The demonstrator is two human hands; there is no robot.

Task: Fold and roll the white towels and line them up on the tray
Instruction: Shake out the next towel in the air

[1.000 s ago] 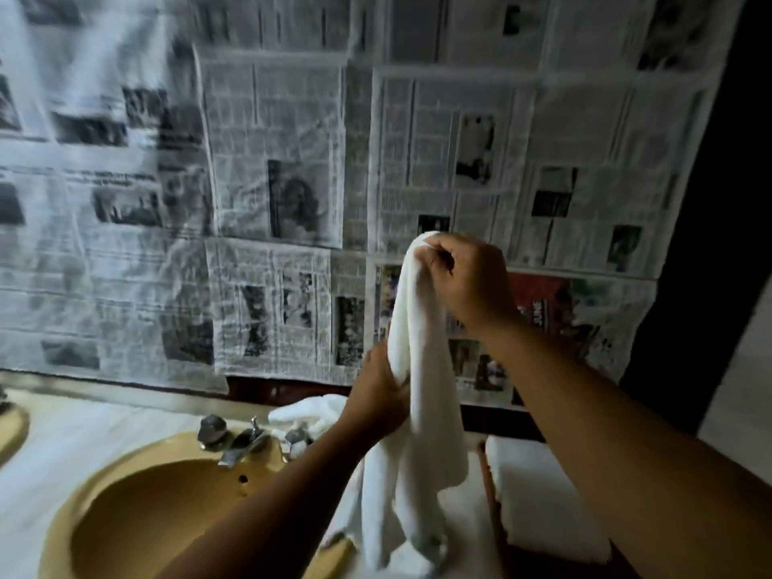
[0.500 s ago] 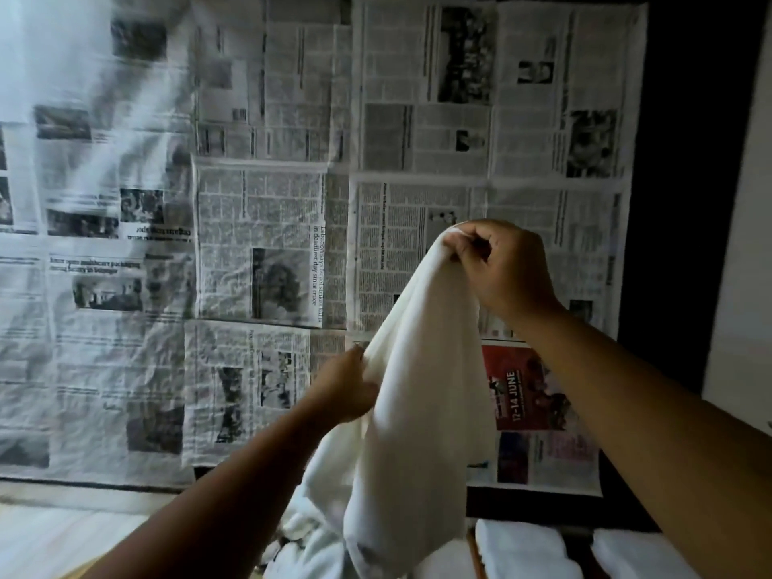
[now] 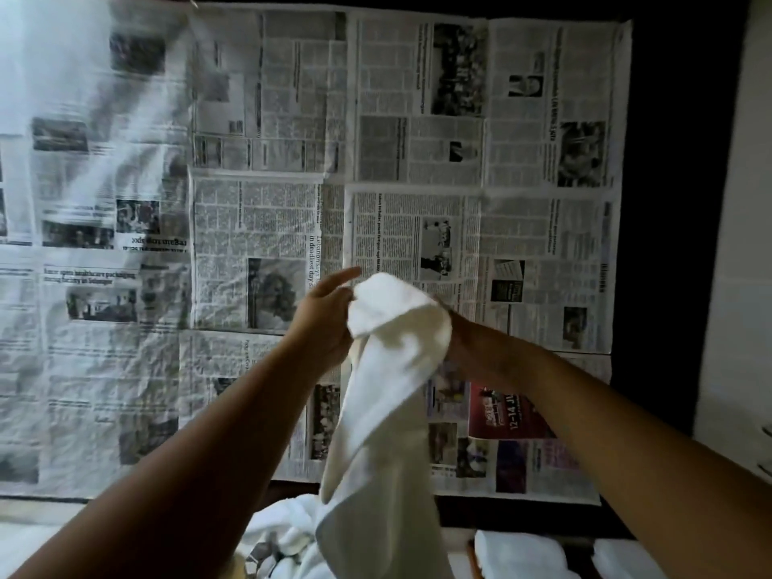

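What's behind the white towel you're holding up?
Newspaper pages hang behind the white towel. The towel covers the fingers of the right hand and some of the pages, so those can't be seen. The left hand pinches the towel's top edge.

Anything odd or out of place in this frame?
Only the backdrop: newspaper sheets cover the wall, some turned sideways or upside down. The white towel hangs unfolded, gripped by the left hand, above a loose towel heap. Nothing looks spilled or damaged.
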